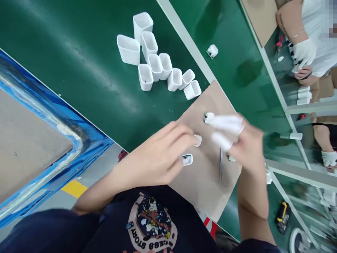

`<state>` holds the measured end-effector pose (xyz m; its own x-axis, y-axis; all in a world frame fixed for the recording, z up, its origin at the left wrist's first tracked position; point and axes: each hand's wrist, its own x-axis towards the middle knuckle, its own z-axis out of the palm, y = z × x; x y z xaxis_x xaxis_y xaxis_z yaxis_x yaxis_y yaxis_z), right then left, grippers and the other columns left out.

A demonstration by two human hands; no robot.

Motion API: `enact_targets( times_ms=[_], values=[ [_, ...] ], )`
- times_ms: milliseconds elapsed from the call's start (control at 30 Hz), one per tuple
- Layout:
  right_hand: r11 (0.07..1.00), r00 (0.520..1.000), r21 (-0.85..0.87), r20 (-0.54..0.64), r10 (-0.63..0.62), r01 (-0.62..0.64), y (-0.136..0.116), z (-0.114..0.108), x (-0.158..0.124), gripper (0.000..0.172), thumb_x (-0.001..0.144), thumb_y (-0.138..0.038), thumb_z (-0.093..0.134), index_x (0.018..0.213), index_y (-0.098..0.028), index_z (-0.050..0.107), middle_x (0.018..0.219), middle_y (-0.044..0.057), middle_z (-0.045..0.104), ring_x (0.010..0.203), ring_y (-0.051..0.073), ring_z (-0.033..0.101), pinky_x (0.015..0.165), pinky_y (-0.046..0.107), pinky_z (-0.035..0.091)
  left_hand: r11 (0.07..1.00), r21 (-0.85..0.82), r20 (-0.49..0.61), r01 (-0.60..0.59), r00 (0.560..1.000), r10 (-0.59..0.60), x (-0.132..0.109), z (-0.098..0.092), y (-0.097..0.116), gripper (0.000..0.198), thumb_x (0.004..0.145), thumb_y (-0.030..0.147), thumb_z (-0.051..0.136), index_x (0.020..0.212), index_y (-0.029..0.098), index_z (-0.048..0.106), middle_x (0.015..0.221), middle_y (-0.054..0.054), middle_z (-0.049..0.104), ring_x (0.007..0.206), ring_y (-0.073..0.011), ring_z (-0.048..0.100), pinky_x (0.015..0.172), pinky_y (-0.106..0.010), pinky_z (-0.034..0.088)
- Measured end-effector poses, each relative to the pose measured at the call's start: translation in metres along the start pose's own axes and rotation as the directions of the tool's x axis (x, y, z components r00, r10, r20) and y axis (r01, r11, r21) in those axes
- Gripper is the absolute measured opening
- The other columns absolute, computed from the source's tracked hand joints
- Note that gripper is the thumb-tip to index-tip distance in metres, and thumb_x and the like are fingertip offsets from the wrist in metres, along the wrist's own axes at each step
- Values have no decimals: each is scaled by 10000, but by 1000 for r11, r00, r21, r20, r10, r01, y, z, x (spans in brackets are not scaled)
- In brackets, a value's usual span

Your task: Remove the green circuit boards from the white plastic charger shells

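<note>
My left hand [163, 151] is curled around a small white plastic housing [187, 160], whose open end shows a bit of circuit board inside. A small white piece [198, 140] is at its fingertips; I cannot tell whether they touch it. My right hand [237, 137], with white coverings on some fingers, is smeared by motion over the cardboard sheet [205, 189]. Just beyond its fingertips is a small white part with a green circuit board [209, 117]. Tweezers [220, 165] lie below that hand, and another small board part [230, 158] is partly hidden by it.
Several white open-topped housings [155, 65] stand grouped on the green table [92, 88]. A white part with a board [212, 51] lies past the pale strip [188, 38]. Across the bench are a co-worker's gloved hand [305, 51] and another person's gloved hand [328, 158].
</note>
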<state>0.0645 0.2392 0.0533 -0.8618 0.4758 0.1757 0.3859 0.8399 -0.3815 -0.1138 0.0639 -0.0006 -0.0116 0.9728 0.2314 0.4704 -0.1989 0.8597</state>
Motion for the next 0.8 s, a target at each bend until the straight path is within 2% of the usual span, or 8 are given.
enact_targets(
  times_ms=[67,200,267,333,467,633,700,800],
  values=[
    [989,985,-100,-149,91,-107,47,-7,55,143,915,-248,654,1008,-199,749,1144,63,763,1065,233,719,916,403,567,999,28,71,28,997,-30,-11,5,-14,527,900,143,551,1412,194,434,1374,-124,581,1276,-280,562,1051,-482,528],
    [894,925,-259,4,380,-366,142,12,159,608,868,-444,593,1144,96,625,1440,269,539,1262,272,605,1020,388,432,982,184,103,37,993,-57,-31,31,-23,650,946,156,540,1536,126,266,1479,-182,524,1348,-327,525,1057,-537,511],
    [885,916,-268,20,401,-381,169,29,189,729,848,-465,545,1209,167,551,1392,274,568,1282,279,579,1000,362,431,966,257,105,13,994,-42,-34,40,-19,611,959,140,520,1526,99,295,1443,-184,566,1282,-329,578,1024,-532,527],
    [883,919,-276,-5,393,-379,177,40,197,716,855,-445,525,1194,185,555,1298,243,642,1248,265,598,993,349,431,959,282,127,-29,992,-7,-31,45,-14,559,963,144,529,1492,88,356,1407,-172,605,1223,-320,620,997,-510,541],
    [875,917,-276,-88,389,-398,158,28,153,538,896,-371,576,1123,111,653,1143,204,727,1095,221,668,949,347,466,971,220,215,-95,975,47,-22,49,-12,530,965,72,488,1482,105,372,1412,-140,621,1180,-259,651,923,-424,562],
    [868,890,-218,-202,408,-447,123,5,28,330,895,-301,665,1119,-63,715,1082,185,750,930,242,702,812,386,557,987,151,212,-56,977,23,-21,53,-20,410,961,92,527,1366,151,502,1275,-98,688,1097,-255,638,916,-442,550],
    [866,882,-192,-205,425,-462,114,11,-16,283,858,-268,705,1092,-109,719,1075,168,753,935,280,712,828,440,580,991,107,174,-78,983,59,-24,55,-19,346,967,149,566,1311,167,546,1223,-85,699,1063,-256,621,897,-440,558],
    [881,889,-162,-199,412,-444,94,24,-56,301,836,-280,725,1109,-156,695,1170,164,721,1121,354,669,985,580,528,986,1,58,-168,984,167,-29,53,-8,359,977,149,556,1334,185,532,1250,-96,664,1136,-232,605,946,-399,558]
  ],
)
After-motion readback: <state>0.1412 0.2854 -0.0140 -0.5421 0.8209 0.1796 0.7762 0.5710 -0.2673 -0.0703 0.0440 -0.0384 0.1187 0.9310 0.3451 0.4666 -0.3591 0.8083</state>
